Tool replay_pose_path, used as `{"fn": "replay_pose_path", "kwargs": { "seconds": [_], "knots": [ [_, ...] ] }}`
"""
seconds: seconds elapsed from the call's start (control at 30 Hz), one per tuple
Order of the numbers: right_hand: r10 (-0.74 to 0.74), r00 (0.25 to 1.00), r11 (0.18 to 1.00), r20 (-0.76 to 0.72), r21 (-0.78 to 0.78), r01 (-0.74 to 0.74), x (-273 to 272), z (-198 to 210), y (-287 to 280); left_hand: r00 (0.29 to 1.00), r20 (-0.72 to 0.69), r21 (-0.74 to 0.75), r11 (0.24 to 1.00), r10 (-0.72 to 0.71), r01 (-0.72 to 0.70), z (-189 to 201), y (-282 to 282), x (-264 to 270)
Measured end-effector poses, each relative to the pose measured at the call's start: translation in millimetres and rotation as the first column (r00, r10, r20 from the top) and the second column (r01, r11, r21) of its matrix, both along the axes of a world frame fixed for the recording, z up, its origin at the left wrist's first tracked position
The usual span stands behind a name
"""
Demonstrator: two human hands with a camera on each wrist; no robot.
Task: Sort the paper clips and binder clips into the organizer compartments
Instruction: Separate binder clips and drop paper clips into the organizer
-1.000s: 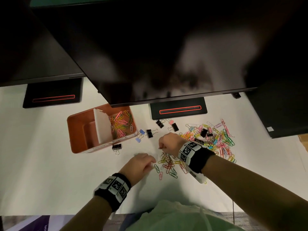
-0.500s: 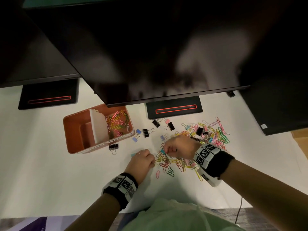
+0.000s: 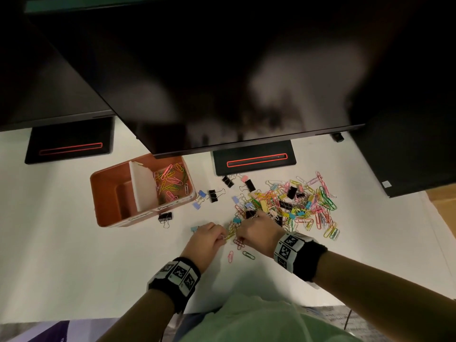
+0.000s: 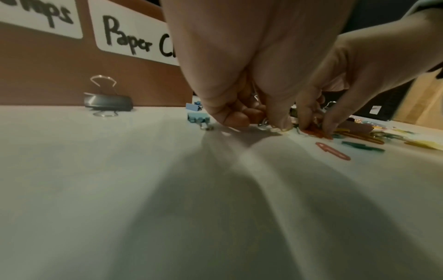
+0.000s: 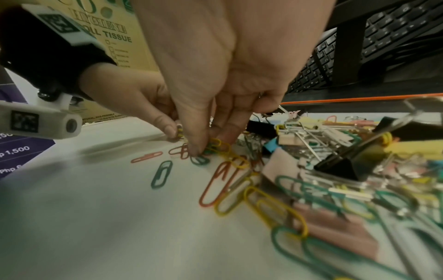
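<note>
An orange organizer [image 3: 111, 193] with a white divider stands at the left; its right compartment holds coloured paper clips [image 3: 170, 181], and its front wall [image 4: 59, 75] bears a "Paper C…" label. A mixed pile of paper clips and binder clips [image 3: 301, 206] covers the white table to the right. My left hand [image 3: 222, 236] [image 4: 258, 123] has its fingers curled round a small bunch of paper clips at the pile's near-left edge. My right hand [image 3: 238, 239] [image 5: 210, 145] is right beside it, thumb and fingers pinching yellow and green paper clips [image 5: 215, 145] on the table.
Black monitors hang over the back of the table, their stand bases [image 3: 254, 157] behind the pile. Loose binder clips [image 3: 213, 195] lie between organizer and pile, and a black one [image 4: 107, 102] lies by the organizer's front. A blue binder clip [image 4: 197, 117] lies left of my left hand.
My right hand has drawn back from the pile toward me and left. My left hand has shifted right, so the two hands now meet over the near paper clips.
</note>
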State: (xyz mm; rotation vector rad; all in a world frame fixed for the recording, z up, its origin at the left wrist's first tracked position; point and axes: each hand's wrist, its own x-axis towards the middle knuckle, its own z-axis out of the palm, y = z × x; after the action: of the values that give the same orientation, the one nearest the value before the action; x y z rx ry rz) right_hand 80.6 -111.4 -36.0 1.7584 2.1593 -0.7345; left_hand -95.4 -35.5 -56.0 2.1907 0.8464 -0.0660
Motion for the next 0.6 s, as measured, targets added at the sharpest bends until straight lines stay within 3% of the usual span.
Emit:
{"fn": "replay_pose_path", "kwargs": {
  "seconds": [0.27, 0.6],
  "knots": [
    [-0.004, 1.0, 0.999, 0.002, 0.034, 0.004, 1, -2, 2, 0.996, -0.003, 0.053, 0.995, 0.086, -0.086, -6, -5, 21],
    [-0.116, 0.982, 0.991, -0.152, 0.047, 0.124, 22, 8, 3, 0.991, -0.052, 0.082, 0.99, 0.122, -0.117, -11, 8, 11]
  ]
}}
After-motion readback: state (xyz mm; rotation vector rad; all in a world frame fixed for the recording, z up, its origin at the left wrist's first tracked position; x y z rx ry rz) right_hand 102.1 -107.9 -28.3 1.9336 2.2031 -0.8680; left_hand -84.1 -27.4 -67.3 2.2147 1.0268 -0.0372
